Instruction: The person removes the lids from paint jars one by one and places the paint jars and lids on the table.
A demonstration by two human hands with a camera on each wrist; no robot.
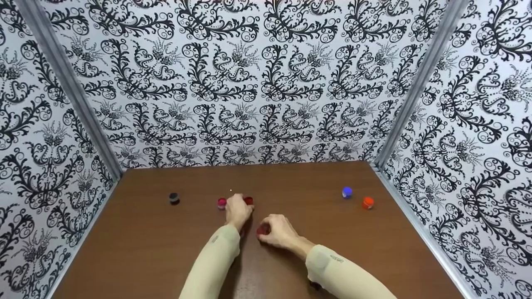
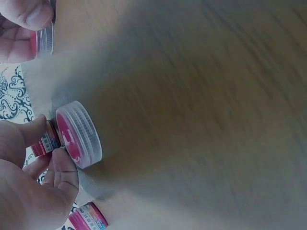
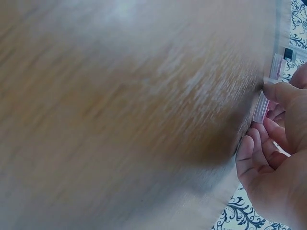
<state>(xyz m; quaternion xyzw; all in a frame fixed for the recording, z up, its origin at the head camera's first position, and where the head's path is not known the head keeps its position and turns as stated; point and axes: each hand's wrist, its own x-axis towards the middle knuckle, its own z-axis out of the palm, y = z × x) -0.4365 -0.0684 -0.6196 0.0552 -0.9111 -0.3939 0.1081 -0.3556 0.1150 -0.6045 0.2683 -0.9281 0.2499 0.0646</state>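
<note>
My left hand (image 1: 238, 211) pinches a small labelled paint jar (image 2: 48, 140) between thumb and fingers; its red top (image 1: 248, 200) shows beside the hand in the head view. Closer to the left wrist camera, a round piece with a clear ribbed wall and pink face (image 2: 79, 134) overlaps the fingertips. A pink-topped paint jar (image 1: 222, 203) stands just left of that hand. My right hand (image 1: 280, 231), nearer the front, holds a similar round red piece with a clear ribbed rim (image 3: 260, 108) low at the tabletop. Its fingers hide part of the piece.
Far left on the brown table (image 1: 149, 257) stands a black-topped jar (image 1: 174, 198). At the back right are a blue-topped jar (image 1: 347, 192) and an orange one (image 1: 368, 202). Patterned walls (image 1: 249, 83) enclose the back and sides. A dark object (image 1: 316, 285) shows beneath the right sleeve.
</note>
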